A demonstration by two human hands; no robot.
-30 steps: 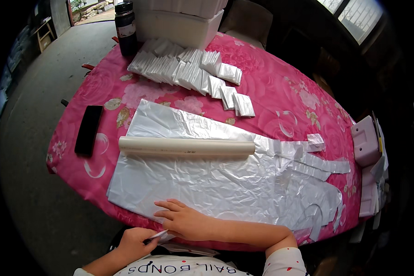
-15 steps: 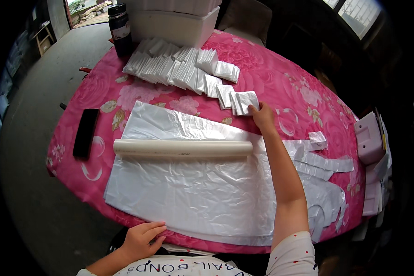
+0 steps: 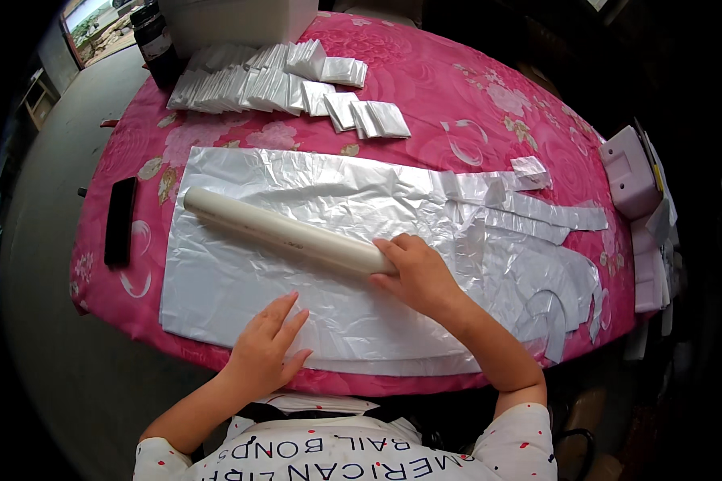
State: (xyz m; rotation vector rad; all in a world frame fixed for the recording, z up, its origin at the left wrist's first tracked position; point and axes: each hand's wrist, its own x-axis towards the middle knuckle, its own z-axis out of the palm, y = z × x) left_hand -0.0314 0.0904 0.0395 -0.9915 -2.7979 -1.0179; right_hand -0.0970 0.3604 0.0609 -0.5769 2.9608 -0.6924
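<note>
Tube (image 3: 285, 234) now slanted on sheet (image 3: 337, 240), right hand (image 3: 415, 272) back from packets, clamped on its end; left hand (image 3: 269, 343) flat, fingers apart, on sheet.

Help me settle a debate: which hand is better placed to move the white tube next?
Right. The right hand already grips the white tube's near end, while the left hand lies flat on the plastic sheet, apart from it.

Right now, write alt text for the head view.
A right hand grips one end of a cream cylindrical roll lying on stacked translucent plastic sheets; the left hand presses flat on them. Folded white packets sit across the pink floral tablecloth.
</note>
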